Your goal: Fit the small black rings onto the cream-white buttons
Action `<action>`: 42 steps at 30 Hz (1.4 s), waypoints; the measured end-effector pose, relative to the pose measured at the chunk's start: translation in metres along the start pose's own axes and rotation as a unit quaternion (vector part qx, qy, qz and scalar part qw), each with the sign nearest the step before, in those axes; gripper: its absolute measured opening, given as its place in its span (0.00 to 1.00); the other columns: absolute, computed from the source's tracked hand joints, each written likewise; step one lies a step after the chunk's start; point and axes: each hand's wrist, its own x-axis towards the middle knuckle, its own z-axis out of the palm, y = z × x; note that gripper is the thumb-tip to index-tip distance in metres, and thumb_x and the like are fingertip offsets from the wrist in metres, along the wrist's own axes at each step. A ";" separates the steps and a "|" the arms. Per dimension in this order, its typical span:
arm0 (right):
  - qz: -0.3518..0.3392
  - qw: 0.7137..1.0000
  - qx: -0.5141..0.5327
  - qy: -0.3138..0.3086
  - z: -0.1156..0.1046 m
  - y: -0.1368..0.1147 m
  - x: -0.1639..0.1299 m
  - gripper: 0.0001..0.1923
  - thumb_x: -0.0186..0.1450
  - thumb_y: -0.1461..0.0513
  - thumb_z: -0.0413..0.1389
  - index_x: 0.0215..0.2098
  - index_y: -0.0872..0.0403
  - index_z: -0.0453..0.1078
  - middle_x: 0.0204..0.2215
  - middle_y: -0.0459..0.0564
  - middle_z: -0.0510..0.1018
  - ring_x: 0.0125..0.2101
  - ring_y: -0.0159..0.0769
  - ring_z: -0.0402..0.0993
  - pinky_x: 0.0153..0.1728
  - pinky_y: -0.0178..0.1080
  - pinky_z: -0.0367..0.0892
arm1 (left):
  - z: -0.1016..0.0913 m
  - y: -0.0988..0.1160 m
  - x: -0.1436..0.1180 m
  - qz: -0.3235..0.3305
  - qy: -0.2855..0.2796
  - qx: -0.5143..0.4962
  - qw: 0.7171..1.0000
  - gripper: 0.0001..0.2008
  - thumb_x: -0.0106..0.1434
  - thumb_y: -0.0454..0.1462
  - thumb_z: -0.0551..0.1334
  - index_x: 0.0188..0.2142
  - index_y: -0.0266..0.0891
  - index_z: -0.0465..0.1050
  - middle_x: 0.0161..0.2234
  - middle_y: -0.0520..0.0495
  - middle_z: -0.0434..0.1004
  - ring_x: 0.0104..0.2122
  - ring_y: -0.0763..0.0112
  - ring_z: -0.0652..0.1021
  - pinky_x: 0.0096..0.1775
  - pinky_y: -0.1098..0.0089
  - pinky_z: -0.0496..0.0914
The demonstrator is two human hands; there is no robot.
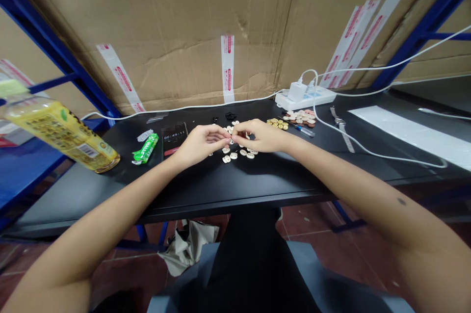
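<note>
My left hand and my right hand meet at the fingertips above the black table. Both have thumb and fingers closed in a pinch; whatever lies between the tips is too small and covered to make out. Under and around them are several small cream-coloured, button-like oval pieces, some hidden by the hands. Just beyond my right hand sits a cluster of yellowish pieces, and farther right are pinkish and brown ones. Small black pieces lie behind the hands.
Left of my hands are a phone showing a timer, a green candy wrapper and a bottle of yellow drink. To the right are a small screwdriver, a power strip with white cables, a wristwatch and a white strip.
</note>
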 end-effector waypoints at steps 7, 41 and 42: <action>-0.025 0.993 -0.106 0.042 -0.007 0.001 0.000 0.11 0.69 0.61 0.51 0.34 0.56 0.73 0.27 0.47 0.77 0.27 0.32 0.68 0.36 0.37 0.58 | -0.001 -0.001 0.002 -0.009 0.019 -0.010 1.000 0.16 0.57 0.45 0.71 0.39 0.35 0.78 0.33 0.45 0.83 0.36 0.63 0.83 0.48 0.61 0.77; 0.028 0.996 0.058 0.065 -0.008 0.003 0.000 0.11 0.56 0.64 0.61 0.38 0.59 0.79 0.26 0.49 0.81 0.27 0.32 0.76 0.34 0.36 0.73 | -0.001 -0.006 0.003 -0.004 0.003 -0.015 1.000 0.13 0.59 0.41 0.70 0.39 0.34 0.78 0.32 0.45 0.82 0.35 0.66 0.82 0.46 0.63 0.76; 0.030 0.994 0.076 0.068 -0.007 0.002 0.000 0.11 0.56 0.64 0.61 0.38 0.59 0.78 0.26 0.48 0.81 0.27 0.32 0.76 0.34 0.36 0.74 | -0.001 -0.006 0.003 -0.004 0.003 -0.015 1.000 0.13 0.59 0.41 0.70 0.39 0.34 0.78 0.32 0.45 0.82 0.35 0.66 0.82 0.46 0.63 0.76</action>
